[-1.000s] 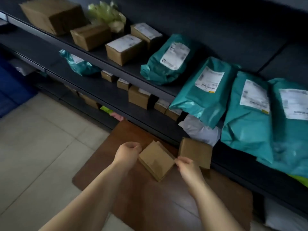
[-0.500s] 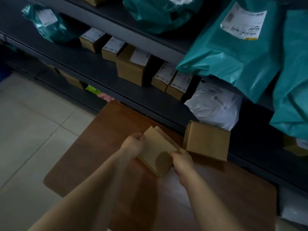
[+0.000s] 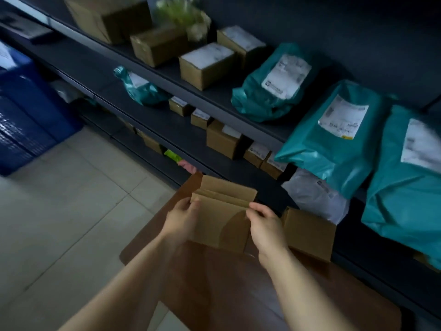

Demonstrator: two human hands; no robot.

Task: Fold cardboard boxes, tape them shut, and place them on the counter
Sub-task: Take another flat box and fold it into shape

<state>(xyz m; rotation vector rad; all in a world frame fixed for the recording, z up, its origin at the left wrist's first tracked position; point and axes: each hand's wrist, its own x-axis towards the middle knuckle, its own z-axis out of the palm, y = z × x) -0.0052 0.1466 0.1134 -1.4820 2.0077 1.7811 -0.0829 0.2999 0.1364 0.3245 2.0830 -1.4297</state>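
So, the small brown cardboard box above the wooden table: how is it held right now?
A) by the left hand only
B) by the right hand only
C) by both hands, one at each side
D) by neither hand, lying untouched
C: the left hand grips the left side of the small brown cardboard box and the right hand pinches its right edge, with the top flaps standing open.

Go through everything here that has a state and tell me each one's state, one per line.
Held box: open, top flaps raised, no tape visible.
Left hand: grips its left side.
Right hand: pinches its right edge.
Second box: closed, resting on the table.
Teal mailer: sealed, labelled.
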